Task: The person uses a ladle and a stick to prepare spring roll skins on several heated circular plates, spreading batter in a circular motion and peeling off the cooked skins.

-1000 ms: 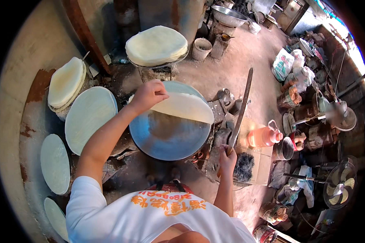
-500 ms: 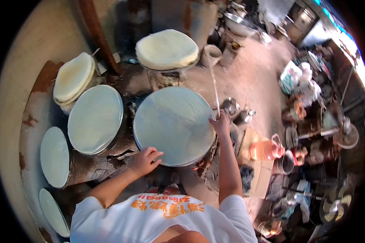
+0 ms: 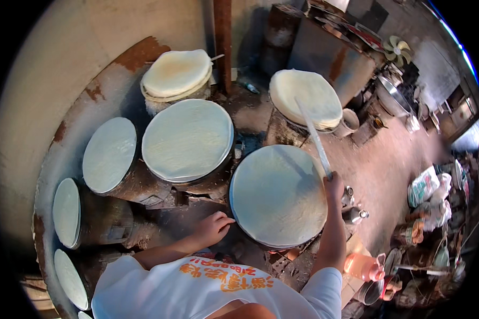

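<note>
In front of me is a large round griddle (image 3: pixel 239 234) covered by a thin, pale round flatbread (image 3: pixel 277 196). My right hand (image 3: pixel 333 187) is closed around the lower end of a long, thin, flat stick (image 3: pixel 317 142). The stick slants up and away to the left, and its tip overlaps a stack of pale round flatbreads (image 3: pixel 308 98) beyond the griddle. At the griddle's near-left edge is my left hand (image 3: pixel 214 227), loosely bent with its fingertips by the rim. I see nothing in it. A shadow falls across the flatbread.
More round griddles with pale sheets, including the nearest one (image 3: pixel 189 141), line the curved wall on the left. A second flatbread stack (image 3: pixel 176 73) stands at the back. To the right are flasks (image 3: pixel 355 215), a pinkish plastic jug (image 3: pixel 364 267), bags (image 3: pixel 431 186) and a metal basin (image 3: pixel 393 97).
My view has swung left, so things sit further right. My right hand still holds the stick, now tipped toward the far stack. My left hand's fingers have drawn closer together by the rim.
</note>
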The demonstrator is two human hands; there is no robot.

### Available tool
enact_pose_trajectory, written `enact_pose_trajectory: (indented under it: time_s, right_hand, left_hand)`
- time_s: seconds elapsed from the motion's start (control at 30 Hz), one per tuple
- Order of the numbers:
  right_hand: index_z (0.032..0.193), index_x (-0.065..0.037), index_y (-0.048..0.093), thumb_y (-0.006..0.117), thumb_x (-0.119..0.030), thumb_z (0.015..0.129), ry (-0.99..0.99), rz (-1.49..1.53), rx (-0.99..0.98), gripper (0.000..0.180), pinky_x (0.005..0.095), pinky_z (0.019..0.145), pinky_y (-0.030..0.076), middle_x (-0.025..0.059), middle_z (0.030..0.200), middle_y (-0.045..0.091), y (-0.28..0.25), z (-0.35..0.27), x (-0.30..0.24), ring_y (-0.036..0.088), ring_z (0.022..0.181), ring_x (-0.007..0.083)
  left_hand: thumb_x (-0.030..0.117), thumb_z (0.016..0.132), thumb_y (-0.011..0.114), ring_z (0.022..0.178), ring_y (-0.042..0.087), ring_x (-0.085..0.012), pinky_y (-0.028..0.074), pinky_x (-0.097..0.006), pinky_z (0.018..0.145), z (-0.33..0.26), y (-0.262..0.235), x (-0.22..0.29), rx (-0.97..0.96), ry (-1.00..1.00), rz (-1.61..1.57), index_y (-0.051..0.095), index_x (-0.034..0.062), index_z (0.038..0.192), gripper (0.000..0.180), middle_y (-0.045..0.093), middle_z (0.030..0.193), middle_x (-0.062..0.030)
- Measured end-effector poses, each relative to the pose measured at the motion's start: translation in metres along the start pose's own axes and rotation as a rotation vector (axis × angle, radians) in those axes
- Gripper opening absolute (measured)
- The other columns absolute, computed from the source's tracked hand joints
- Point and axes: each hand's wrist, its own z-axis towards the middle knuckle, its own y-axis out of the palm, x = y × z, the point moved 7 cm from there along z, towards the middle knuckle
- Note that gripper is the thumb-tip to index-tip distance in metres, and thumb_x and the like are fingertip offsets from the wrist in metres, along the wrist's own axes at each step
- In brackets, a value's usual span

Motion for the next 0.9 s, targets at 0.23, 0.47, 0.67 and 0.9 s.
enact_pose_trajectory:
  time_s: [0.23, 0.47, 0.67, 0.9]
  right_hand:
    - [0.080, -0.003, 0.053, 0.071, -0.019, 0.072, -0.103, 0.091, 0.126, 0.026, 0.0444, 0.062, 0.045, 0.0200, 0.077, 0.060, -0.031, -0.038, -0.061, 0.059, 0.074, 0.0402]
    - [0.081, -0.004, 0.054, 0.064, -0.001, 0.066, -0.191, 0.213, 0.264, 0.019, 0.0427, 0.064, 0.046, 0.0152, 0.083, 0.059, -0.082, -0.093, -0.112, 0.056, 0.077, 0.0389]
    - [0.089, -0.001, 0.059, 0.071, -0.003, 0.067, -0.099, 0.285, 0.304, 0.025, 0.0358, 0.061, 0.044, 0.0146, 0.079, 0.059, -0.134, -0.109, -0.137, 0.056, 0.068, 0.0306]
    - [0.080, -0.004, 0.061, 0.075, -0.004, 0.072, -0.058, 0.644, 0.181, 0.016, 0.0245, 0.056, 0.042, 0.0000, 0.066, 0.057, -0.168, -0.101, -0.114, 0.050, 0.062, 0.0086]
  left_hand:
    - [0.010, 0.080, 0.063, 0.080, 0.059, -0.0294, 0.050, -0.037, 0.067, 0.005, -0.014, -0.020, 0.149, -0.093, -0.006, 0.066, 0.0112, 0.098, 0.018, 0.057, 0.093, -0.0095]
    - [0.012, 0.080, 0.063, 0.102, 0.053, -0.0348, 0.045, -0.041, 0.088, 0.146, -0.030, -0.008, 0.216, 0.163, 0.270, 0.051, 0.0038, 0.124, 0.047, 0.055, 0.113, -0.0171]
    - [0.019, 0.083, 0.066, 0.107, 0.055, -0.0264, 0.043, -0.037, 0.093, 0.249, -0.025, -0.041, 0.280, 0.375, 0.016, 0.047, 0.0010, 0.129, 0.053, 0.055, 0.123, -0.0164]
    - [0.025, 0.085, 0.069, 0.077, 0.059, -0.0068, 0.046, -0.022, 0.073, 0.252, -0.051, -0.035, -0.231, -0.133, -0.844, 0.065, 0.0053, 0.089, 0.021, 0.065, 0.081, 0.0006]
